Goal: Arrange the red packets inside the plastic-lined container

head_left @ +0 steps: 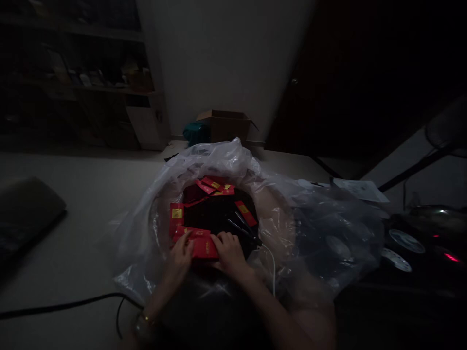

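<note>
So the red packet (204, 249) is at the near edge of the dark middle of a big clear plastic bag (134, 248), with lettering on its face. Left hand (182, 249) has its left edge pinched between thumb and bent fingers, and the right hand (229, 250) is pinching the right side, fingers curled. It's pretty dim, so I can't make out exactly how the fingertips sit underneath.

Just beyond the held one there's another red strip lying crosswise. A packet with a yellow label (177, 214) sits to the left, a loose pile of packets (216, 185) is on the far side, and one more packet (246, 213) lies to the right. Near that one is a black two-pronged tool (243, 229), prongs apart, with a white cord (273, 267) running toward the near side over the plastic.

The bag spreads out all around this, its right part reaching near two patterned dishes (406, 241) and a red light (451, 256). A pale sheet (361, 189) lies on the far right. Beyond the bag: an open cardboard box (229, 127) with a teal bundle (197, 132) just left of it, shelves (155, 116) far left, dark door (346, 73) far right. Black cable (73, 307) on the floor, near left.
</note>
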A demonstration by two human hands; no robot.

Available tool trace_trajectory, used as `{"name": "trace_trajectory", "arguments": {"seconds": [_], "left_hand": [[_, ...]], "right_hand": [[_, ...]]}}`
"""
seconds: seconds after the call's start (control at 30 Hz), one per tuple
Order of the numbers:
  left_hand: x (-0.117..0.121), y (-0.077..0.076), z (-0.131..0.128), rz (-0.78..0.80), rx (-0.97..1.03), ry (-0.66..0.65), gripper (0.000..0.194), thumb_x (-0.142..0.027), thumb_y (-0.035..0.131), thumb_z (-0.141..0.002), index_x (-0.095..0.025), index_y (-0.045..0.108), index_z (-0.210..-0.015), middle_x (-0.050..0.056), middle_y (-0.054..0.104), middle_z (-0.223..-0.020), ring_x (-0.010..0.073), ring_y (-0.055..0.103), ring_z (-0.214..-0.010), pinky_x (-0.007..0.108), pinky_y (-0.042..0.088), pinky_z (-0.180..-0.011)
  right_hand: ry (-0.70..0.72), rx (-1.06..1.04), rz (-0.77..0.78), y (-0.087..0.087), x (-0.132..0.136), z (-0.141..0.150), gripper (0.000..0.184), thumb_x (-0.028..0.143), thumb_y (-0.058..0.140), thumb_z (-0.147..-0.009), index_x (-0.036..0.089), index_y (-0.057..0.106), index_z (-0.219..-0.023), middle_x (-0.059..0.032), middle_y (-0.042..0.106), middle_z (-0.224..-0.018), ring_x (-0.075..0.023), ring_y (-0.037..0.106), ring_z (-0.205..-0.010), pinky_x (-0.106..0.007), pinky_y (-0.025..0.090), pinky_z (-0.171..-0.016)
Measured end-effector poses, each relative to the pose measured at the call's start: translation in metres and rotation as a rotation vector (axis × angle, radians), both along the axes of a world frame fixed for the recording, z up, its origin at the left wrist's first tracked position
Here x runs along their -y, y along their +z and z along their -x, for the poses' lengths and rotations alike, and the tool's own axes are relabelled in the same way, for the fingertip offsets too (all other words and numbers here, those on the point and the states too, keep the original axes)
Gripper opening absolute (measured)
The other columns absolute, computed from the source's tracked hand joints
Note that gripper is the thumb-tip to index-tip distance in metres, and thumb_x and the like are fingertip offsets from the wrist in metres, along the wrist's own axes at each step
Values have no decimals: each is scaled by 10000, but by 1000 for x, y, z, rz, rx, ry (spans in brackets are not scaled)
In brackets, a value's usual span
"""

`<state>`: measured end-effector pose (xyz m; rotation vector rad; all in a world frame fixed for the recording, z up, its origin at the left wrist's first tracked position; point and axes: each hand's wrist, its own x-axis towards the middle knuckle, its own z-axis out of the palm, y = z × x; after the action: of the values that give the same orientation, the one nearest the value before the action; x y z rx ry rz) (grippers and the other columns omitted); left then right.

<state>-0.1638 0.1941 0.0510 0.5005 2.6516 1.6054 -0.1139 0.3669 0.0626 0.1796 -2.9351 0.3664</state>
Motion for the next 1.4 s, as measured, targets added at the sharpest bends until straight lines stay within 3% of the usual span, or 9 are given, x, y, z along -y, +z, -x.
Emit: {"name": "trace_trajectory", "arguments": {"seconds": [0.13, 0.3, 0.43, 0.73, 0.87, 1.0, 1.13, 1.27, 1.4], "left_hand": [[-13, 15, 2, 345, -186, -234, 373, -241, 629, -730, -197, 634, -1099, 107, 628, -1177, 284, 535, -1098, 459, 424, -945], [-19, 27, 2, 607, -170, -296, 298, -126, 593, -749, -199, 671, -1028, 89, 677, -1002, 238, 584, -922, 361, 448, -815], [-17, 22, 1, 651, -166, -310, 214, -147, 571, -788, -204, 698, -951, 82, 700, -931, 233, 596, -886, 346, 430, -790], [-16, 14, -8, 632, -282, -252, 174, -154, 590, -800, -210, 714, -908, 91, 689, -907, 244, 537, -858, 357, 418, -753], [-12, 9, -6, 539, -345, -202, 185, -166, 591, -800, -222, 711, -928, 82, 673, -889, 242, 538, -849, 365, 435, -754], [-14, 9, 1, 267, -355, -125, 204, -195, 560, -810, -230, 686, -967, 57, 679, -885, 220, 585, -852, 368, 470, -784], [-24, 19, 7, -67, -157, 4, 381, -283, 584, -788, -201, 575, -1160, 59, 685, -959, 207, 640, -885, 362, 509, -803], [-37, 21, 8, -354, 88, 83, 529, -338, 665, -701, -174, 532, -1186, 100, 679, -1057, 209, 664, -889, 339, 540, -756], [-50, 18, 6, -462, 333, 11, 431, -377, 689, -651, -124, 636, -995, 117, 716, -980, 244, 681, -857, 339, 551, -714]], "right_hand": [[8, 15, 20, -1, -1, 4, 693, 468, 774, -633, 126, 556, -1195, -139, 579, -1055, -276, 519, -933, -420, 416, -795], [64, 93, 132, -5, -10, -3, 617, 376, 808, -628, 163, 583, -1161, -103, 600, -1059, -246, 561, -947, -379, 458, -816], [67, 97, 198, -10, -16, -9, 404, 180, 748, -704, 203, 632, -1090, -62, 623, -1046, -200, 576, -945, -317, 467, -828], [-69, 87, 92, -6, -13, -13, 164, 191, 656, -774, 205, 680, -935, -68, 646, -933, -227, 578, -873, -361, 460, -753], [-65, 80, 303, -4, -17, -13, 190, 68, 571, -793, 196, 700, -847, -55, 670, -889, -180, 609, -845, -300, 474, -753], [-76, 76, 612, 8, -31, -12, 208, 59, 559, -764, 191, 707, -827, -37, 687, -869, -161, 638, -815, -275, 484, -751], [-156, 119, 890, 14, -40, -8, 138, 169, 564, -752, 181, 695, -792, -29, 698, -808, -185, 644, -788, -294, 502, -721], [-229, 151, 1191, 2, -33, -3, 171, 301, 595, -734, 169, 666, -816, -31, 691, -787, -195, 644, -753, -293, 518, -661], [-271, -39, 1168, -4, -23, -2, 272, 309, 554, -768, 152, 628, -977, -67, 683, -855, -205, 649, -793, -330, 543, -707]]}}
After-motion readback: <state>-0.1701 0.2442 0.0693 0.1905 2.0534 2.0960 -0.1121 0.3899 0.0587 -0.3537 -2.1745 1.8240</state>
